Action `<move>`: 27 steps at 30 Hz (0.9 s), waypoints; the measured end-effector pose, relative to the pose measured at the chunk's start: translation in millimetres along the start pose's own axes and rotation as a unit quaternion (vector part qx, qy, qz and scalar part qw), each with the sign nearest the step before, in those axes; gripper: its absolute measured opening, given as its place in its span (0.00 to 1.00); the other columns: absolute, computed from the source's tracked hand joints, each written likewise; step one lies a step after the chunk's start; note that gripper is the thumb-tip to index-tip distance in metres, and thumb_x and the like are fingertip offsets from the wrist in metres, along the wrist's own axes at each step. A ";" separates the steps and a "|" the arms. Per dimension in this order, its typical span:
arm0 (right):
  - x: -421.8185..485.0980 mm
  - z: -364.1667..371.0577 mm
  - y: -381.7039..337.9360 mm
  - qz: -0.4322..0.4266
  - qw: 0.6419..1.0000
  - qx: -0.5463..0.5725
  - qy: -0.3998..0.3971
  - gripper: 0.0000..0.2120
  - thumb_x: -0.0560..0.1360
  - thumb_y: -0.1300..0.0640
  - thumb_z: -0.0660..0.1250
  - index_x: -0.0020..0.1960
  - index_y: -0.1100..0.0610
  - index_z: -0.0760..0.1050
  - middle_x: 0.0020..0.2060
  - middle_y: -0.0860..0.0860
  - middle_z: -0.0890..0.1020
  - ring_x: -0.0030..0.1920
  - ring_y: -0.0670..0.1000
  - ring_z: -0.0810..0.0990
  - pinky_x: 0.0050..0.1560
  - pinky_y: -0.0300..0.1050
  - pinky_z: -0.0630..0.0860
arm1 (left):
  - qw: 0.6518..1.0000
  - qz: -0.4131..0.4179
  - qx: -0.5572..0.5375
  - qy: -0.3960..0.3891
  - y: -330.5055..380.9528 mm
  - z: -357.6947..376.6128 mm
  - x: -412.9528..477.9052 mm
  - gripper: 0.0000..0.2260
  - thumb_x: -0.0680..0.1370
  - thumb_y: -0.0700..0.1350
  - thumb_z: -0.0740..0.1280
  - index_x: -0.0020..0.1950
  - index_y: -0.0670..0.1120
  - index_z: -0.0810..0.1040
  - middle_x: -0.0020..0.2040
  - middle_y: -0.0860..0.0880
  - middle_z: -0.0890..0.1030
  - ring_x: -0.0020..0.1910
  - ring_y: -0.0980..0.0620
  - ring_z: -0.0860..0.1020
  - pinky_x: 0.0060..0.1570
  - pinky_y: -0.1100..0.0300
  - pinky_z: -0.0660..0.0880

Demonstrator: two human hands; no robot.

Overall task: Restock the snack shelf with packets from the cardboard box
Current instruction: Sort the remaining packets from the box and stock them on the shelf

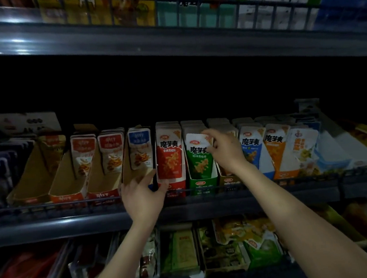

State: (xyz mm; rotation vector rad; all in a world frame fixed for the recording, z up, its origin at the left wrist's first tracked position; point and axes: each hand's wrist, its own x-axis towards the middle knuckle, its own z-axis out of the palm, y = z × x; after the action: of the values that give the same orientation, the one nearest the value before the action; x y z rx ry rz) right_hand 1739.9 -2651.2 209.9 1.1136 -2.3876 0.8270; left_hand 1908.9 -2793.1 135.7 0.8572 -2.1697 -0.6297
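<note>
The green packet (198, 159) stands upright at the front of its row on the middle shelf (271, 195), in a green box (203, 182). It is a slim pouch with a white top, a small red logo, dark printed characters and a green lower half showing a yellowish snack. Its top leans slightly to the left.

The right hand (226, 151) reaches in from the right. Its fingers are curled over the packet's upper right corner and pinch it there. Behind this packet the pale tops of more packets show in the same row.

Just to the left stands a red packet (169, 157) of the same design, fronting a full row in a red box (178, 187). The left hand (142, 193) lies at that box's lower left corner. Its fingers are spread and fairly straight, and its thumb touches the front beneath the red packet; it grips nothing.

To the right of the green row are a blue packet (251, 148) and an orange packet (275, 146), also upright. To the left are brown card trays (71, 184), partly filled, with packets only at the back.

The lower shelf (232, 245) holds mixed packets, too blurred to tell apart.
</note>
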 end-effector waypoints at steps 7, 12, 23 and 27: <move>15.9 19.0 10.2 -0.046 0.990 -0.107 0.078 0.21 0.62 0.65 0.78 0.54 0.58 0.79 0.42 0.56 0.82 0.45 0.62 0.80 0.40 0.53 0.76 | 0.996 0.043 0.057 0.044 -1.8 -6.7 -7.4 0.20 0.70 0.60 0.73 0.47 0.43 0.85 0.28 0.44 0.77 0.32 0.42 0.77 0.43 0.46 0.77; 12.5 24.5 15.4 -0.041 0.975 -0.190 0.104 0.24 0.59 0.59 0.80 0.54 0.56 0.80 0.40 0.57 0.79 0.44 0.61 0.78 0.45 0.52 0.73 | 0.997 0.034 0.053 0.034 -5.3 -6.0 -6.0 0.18 0.69 0.57 0.74 0.51 0.45 0.85 0.31 0.43 0.78 0.36 0.41 0.78 0.49 0.46 0.76; -3.5 2.8 6.7 -0.030 0.969 -0.207 0.131 0.25 0.64 0.53 0.78 0.60 0.56 0.78 0.47 0.57 0.80 0.49 0.60 0.77 0.48 0.51 0.61 | 0.998 0.032 0.050 0.036 1.3 -14.4 -10.6 0.18 0.71 0.55 0.74 0.54 0.44 0.84 0.39 0.37 0.78 0.44 0.36 0.76 0.50 0.45 0.74; -38.8 -18.6 -7.3 -0.024 0.974 -0.156 0.164 0.22 0.68 0.53 0.75 0.59 0.57 0.78 0.49 0.56 0.81 0.50 0.59 0.78 0.50 0.51 0.68 | 0.997 0.042 0.048 0.052 -3.1 -34.4 -23.6 0.17 0.71 0.53 0.74 0.54 0.43 0.83 0.44 0.37 0.79 0.47 0.36 0.76 0.48 0.47 0.74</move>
State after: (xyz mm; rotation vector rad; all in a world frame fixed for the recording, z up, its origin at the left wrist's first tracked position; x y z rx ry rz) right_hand 1771.1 -2621.1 205.0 0.8330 -2.1136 0.5453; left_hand 1948.5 -2783.9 145.1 0.8262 -2.1422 -0.4338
